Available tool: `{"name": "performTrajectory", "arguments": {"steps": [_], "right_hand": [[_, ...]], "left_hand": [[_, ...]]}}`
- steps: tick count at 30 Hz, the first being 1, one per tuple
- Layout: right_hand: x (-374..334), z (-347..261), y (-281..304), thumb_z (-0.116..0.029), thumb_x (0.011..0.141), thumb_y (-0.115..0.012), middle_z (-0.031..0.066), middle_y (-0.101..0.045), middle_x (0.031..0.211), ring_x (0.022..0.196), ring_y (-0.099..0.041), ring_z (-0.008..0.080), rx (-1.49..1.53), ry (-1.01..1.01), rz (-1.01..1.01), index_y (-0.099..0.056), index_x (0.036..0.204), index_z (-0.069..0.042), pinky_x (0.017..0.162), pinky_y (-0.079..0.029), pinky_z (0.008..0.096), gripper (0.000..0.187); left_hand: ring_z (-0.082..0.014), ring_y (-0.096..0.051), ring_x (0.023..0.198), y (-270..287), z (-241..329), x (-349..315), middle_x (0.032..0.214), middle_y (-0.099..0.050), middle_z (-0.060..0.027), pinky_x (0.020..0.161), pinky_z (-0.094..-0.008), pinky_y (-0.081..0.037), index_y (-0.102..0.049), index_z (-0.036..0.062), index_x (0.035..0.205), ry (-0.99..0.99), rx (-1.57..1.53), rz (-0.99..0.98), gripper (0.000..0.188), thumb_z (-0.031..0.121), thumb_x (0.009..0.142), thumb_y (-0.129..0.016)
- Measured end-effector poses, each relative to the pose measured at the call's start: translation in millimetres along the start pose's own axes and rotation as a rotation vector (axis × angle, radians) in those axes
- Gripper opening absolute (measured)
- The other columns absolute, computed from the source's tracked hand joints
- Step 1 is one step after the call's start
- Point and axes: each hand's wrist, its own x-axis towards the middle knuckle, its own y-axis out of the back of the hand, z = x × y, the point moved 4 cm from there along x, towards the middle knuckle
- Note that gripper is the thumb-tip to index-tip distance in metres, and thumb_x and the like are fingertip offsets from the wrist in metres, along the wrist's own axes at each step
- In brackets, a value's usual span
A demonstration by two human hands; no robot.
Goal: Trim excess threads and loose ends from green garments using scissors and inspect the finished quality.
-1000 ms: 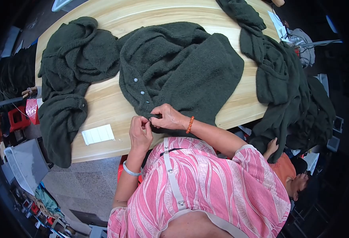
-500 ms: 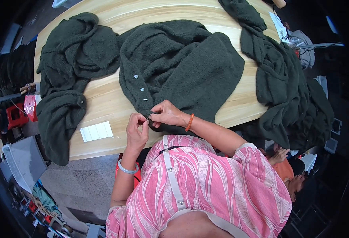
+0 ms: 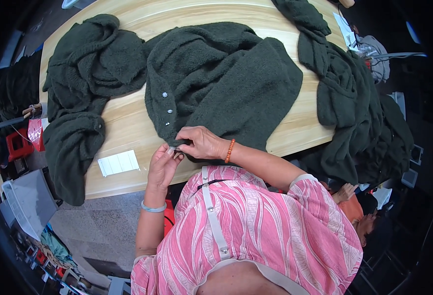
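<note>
A dark green knit cardigan [image 3: 248,93] lies bunched on the wooden table in front of me. Three sparkling buttons [image 3: 165,94] run down its front band toward my hands. At the lower end of that band, my right hand [image 3: 202,142] pinches the knit edge with bent fingers. My left hand [image 3: 162,167] meets it from the left, thumb and fingertips closed around a small shiny piece that looks like another button [image 3: 172,148]. The fingers partly cover this piece, and whether thread or a needle is there cannot be made out.
More dark green knit garments lie on the left [image 3: 93,64] and hang off the right edge [image 3: 346,98]. A white paper slip [image 3: 118,163] rests near the table's [image 3: 128,118] front edge. At lower right a co-worker's hand [image 3: 346,191] shows; a grey bin [image 3: 29,201] stands left.
Both hands have shifted slightly left with the cardigan's band edge. My left fingertips have closed in against the right ones, and the lower part of the band has been drawn left.
</note>
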Motion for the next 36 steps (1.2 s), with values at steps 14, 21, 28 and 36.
{"name": "performTrajectory", "arguments": {"steps": [14,21,28,36], "right_hand": [[1.8,46.0,31.9,-0.019,0.085,-0.065,0.0171,-0.07,0.085,0.079,-0.066,0.0254,-0.018,-0.297,-0.278,-0.069,0.1,0.002,0.074,-0.05,0.0357,0.026],[7.7,46.0,28.7,-0.02,0.09,-0.063,0.0033,-0.062,0.068,0.06,-0.055,0.0092,0.229,-0.422,-0.331,-0.069,0.094,0.002,0.057,-0.045,0.0282,0.023],[2.8,60.5,21.0,-0.021,0.091,-0.063,0.0007,-0.06,0.066,0.056,-0.053,0.0068,0.397,-0.591,-0.291,-0.069,0.095,0.001,0.051,-0.043,0.024,0.023],[19.3,19.9,18.6,-0.022,0.078,-0.072,0.0148,-0.069,0.082,0.079,-0.066,0.0262,0.148,-0.316,-0.374,-0.069,0.091,0.002,0.075,-0.051,0.0371,0.027]], "left_hand": [[-0.0236,-0.059,0.09,-16.7,37.2,-10.0,0.094,-0.064,-0.0074,0.083,-0.035,-0.047,-0.061,0.0016,0.107,-0.815,1.473,0.464,0.029,0.006,0.08,-0.071],[-0.0259,-0.061,0.085,-5.1,13.9,32.5,0.087,-0.065,-0.0095,0.083,-0.0389,-0.044,-0.065,0.0049,0.1,-0.338,1.495,0.084,0.028,0.014,0.076,-0.076],[-0.0024,-0.048,0.068,8.6,21.4,30.4,0.075,-0.057,0.0053,0.058,-0.0201,-0.039,-0.063,0.0013,0.087,-0.074,1.067,0.016,0.011,0.005,0.082,-0.072],[-0.0021,-0.047,0.067,2.1,20.0,26.7,0.073,-0.057,0.0055,0.057,-0.0199,-0.037,-0.064,0.0013,0.083,-0.087,1.094,0.028,0.009,0.005,0.081,-0.071]]}}
